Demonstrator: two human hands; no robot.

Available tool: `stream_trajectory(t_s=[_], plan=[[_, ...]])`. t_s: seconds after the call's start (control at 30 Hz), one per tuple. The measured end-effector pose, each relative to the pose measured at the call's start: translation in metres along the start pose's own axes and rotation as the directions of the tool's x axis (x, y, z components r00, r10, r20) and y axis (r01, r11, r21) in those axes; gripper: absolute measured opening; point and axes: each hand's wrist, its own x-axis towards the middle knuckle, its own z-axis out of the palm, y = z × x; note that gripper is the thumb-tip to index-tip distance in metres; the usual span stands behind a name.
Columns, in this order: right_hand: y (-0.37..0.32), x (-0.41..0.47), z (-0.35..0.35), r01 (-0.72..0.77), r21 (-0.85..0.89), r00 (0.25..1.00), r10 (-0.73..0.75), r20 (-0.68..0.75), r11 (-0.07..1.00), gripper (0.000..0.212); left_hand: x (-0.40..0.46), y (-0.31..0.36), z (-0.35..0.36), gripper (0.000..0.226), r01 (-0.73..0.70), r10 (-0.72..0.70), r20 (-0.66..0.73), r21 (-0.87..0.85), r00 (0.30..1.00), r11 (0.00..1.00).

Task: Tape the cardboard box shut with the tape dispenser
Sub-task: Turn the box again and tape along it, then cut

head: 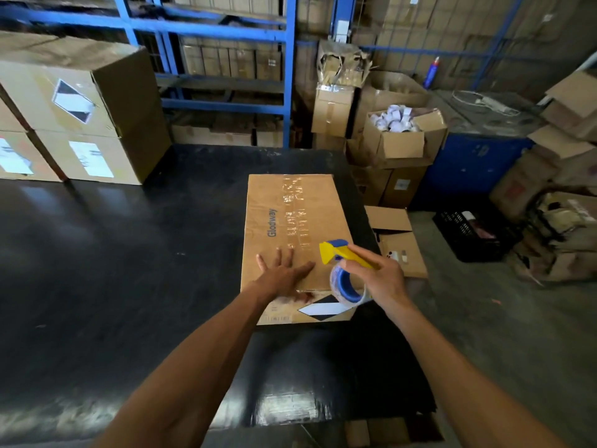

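A brown cardboard box [277, 202] printed "Glodway" lies flat on the black table [113, 270], with a strip of clear tape running down its top seam. My left hand [284, 273] rests flat on the box's near end, fingers spread. My right hand [378, 276] grips the yellow and blue tape dispenser [339, 253] by its handle. The dispenser head sits on the box top near the seam, just right of my left hand. Its clear tape roll [347, 286] hangs over the box's near edge. A black and white diamond label [323, 308] shows on the box's front face.
Stacked cartons [80, 118] stand on the table's far left. Blue shelving [226, 59] fills the back. Right of the table, an open box of tape rolls [397, 134], an open carton [400, 247], a black crate [475, 234] and more boxes crowd the floor.
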Motion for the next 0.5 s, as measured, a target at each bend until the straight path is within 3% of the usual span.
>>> stream_trajectory(t_s=[0.07,0.1,0.13,0.17,0.23,0.27,0.4,0.5], plan=[[0.006,-0.008,-0.01,0.068,-0.04,0.996,-0.066,0.058,0.997,0.043,-0.014,-0.002,-0.017,0.078,-0.013,0.018,0.012,-0.345,1.0,0.939],[0.009,-0.011,-0.014,0.11,-0.052,0.991,-0.106,0.076,0.993,0.042,-0.022,-0.003,-0.026,0.064,-0.01,0.004,-0.011,-0.624,1.0,0.782],[0.01,-0.014,-0.016,0.15,-0.063,0.986,-0.144,0.088,0.987,0.043,-0.03,-0.005,-0.034,0.051,0.019,-0.035,0.0,-0.843,0.999,0.538],[0.009,-0.016,-0.018,0.191,-0.084,0.978,-0.183,0.097,0.978,0.043,-0.038,-0.006,-0.042,0.049,0.074,-0.061,0.059,-0.957,0.996,0.28],[0.002,-0.02,-0.019,0.295,-0.168,0.953,-0.277,0.122,0.941,0.045,-0.05,-0.013,-0.053,0.069,0.228,-0.002,0.23,-0.967,0.973,-0.114],[-0.002,-0.022,-0.018,0.371,-0.212,0.927,-0.346,0.145,0.904,0.047,-0.055,-0.015,-0.056,0.075,0.288,0.047,0.285,-0.933,0.957,-0.215],[-0.016,-0.026,-0.01,0.718,-0.256,0.696,-0.669,0.261,0.647,0.051,-0.071,-0.021,-0.06,0.08,0.349,0.162,0.312,-0.88,0.936,-0.321],[-0.006,-0.025,-0.002,0.804,-0.362,0.592,-0.684,0.425,0.471,0.05,-0.079,-0.018,-0.061,0.071,0.322,0.139,0.292,-0.886,0.946,-0.333]])
